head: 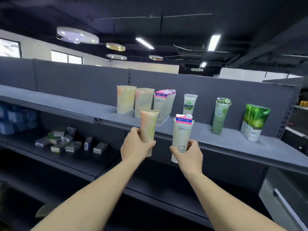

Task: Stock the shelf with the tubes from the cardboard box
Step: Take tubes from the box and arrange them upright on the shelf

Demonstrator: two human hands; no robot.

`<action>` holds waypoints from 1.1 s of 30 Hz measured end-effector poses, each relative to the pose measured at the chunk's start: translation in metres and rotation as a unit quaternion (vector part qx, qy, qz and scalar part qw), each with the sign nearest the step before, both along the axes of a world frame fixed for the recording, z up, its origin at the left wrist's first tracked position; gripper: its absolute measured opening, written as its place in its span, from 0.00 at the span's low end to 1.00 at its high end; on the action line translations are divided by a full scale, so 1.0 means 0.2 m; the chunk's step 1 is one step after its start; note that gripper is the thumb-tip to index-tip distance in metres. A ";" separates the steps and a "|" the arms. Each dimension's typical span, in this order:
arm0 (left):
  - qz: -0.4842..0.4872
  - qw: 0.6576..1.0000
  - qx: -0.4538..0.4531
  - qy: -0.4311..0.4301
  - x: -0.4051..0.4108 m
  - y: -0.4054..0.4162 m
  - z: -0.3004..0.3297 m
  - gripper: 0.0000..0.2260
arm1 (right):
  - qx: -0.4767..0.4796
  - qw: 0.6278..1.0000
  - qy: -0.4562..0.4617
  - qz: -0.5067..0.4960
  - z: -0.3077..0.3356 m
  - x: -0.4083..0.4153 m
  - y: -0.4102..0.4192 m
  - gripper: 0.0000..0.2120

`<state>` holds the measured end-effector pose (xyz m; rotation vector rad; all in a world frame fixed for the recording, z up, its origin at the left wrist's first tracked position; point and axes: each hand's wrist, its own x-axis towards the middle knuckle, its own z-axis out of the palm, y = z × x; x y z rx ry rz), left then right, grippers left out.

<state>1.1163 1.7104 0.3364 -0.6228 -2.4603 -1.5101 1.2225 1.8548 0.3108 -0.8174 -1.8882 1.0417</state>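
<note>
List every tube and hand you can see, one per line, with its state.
left hand: grips peach tube
right hand: grips Facial tube
peach tube: held upright before shelf
Facial tube: held upright before shelf
shelved peach tubes: standing in rows
shelved pink-topped tubes: standing in a row
green tubes: standing

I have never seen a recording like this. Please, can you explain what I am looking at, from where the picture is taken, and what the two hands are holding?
There is no machine here. A person wears a wide-angle camera on the head, so you see their own two arms reaching forward. The left hand grips a peach and yellow tube. The right hand grips a cream facial tube with a pink top. Both are raised in front of a grey top shelf, where matching tubes already stand in rows, with green tubes further right. Small boxes lie on the lower shelf.
</note>
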 end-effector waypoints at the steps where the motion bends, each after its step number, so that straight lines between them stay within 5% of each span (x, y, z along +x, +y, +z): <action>1: 0.000 1.000 0.003 0.004 -0.05 -0.04 0.03 0.25 | -0.002 1.000 0.005 -0.008 0.04 -0.06 -0.02 0.26; 15: -0.079 0.997 -0.008 0.021 -0.67 -0.36 0.21 0.23 | 0.001 0.996 0.004 -0.094 0.32 -0.64 -0.37 0.25; 33: -0.111 0.993 0.029 0.025 -1.02 -0.04 0.25 0.22 | 0.024 0.985 -0.027 -0.166 0.31 -0.93 -0.11 0.25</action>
